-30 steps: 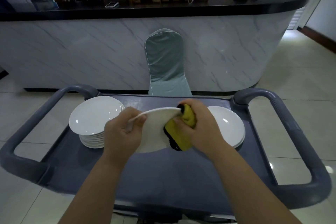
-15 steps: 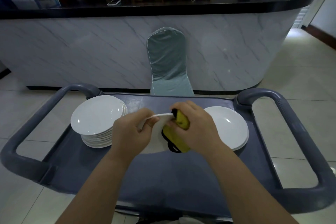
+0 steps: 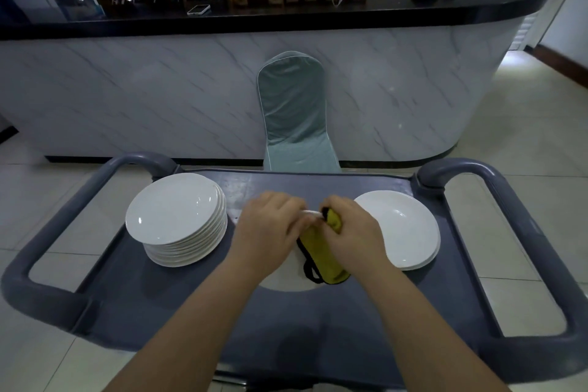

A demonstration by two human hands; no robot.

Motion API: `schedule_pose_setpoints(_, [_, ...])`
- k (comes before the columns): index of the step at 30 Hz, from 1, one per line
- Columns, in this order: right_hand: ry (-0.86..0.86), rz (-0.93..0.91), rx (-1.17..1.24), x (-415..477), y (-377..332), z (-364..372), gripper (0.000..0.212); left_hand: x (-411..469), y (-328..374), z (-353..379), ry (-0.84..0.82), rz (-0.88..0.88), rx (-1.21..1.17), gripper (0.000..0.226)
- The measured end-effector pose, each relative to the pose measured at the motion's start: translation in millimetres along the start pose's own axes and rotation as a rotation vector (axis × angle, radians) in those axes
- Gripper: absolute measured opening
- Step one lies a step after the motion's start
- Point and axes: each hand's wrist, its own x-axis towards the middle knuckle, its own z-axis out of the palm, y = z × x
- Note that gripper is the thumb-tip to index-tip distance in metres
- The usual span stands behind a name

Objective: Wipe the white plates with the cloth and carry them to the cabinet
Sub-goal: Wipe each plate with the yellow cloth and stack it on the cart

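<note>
- Standing at the left of the grey trolley (image 3: 191,312), a tall stack of white plates (image 3: 176,210) sits near the handle.
- At centre, the left hand (image 3: 267,229) curls over the upper rim of a single white plate (image 3: 286,283), gripping it at a tilt.
- A yellow cloth (image 3: 321,258) with black trim lies against that plate, the right hand (image 3: 353,232) clenched round its top.
- A short pile of white plates (image 3: 401,229) lies at the trolley's right, just beside the right hand.
- Behind, a covered chair (image 3: 292,111) stands at a marble-fronted bar (image 3: 127,99).
</note>
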Motion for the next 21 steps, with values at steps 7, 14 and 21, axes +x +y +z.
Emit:
schedule_pose_setpoints(7, [0.069, -0.199, -0.007, 20.2, -34.1, -28.0, 0.009, 23.1, 3.1, -18.9, 0.209, 0.048, -0.019, 0.027])
schedule_pose_setpoints(14, [0.064, 0.192, 0.490, 19.9, 3.1, -37.6, 0.024, 3.0, -7.4, -15.8, 0.645, -0.716, -0.579, 0.018])
schedule_pose_setpoints(21, [0.167, 0.322, 0.498, 6.3, 16.4, -1.6, 0.015, -10.2, -21.0, 1.6, 0.345, -0.493, -0.234, 0.014])
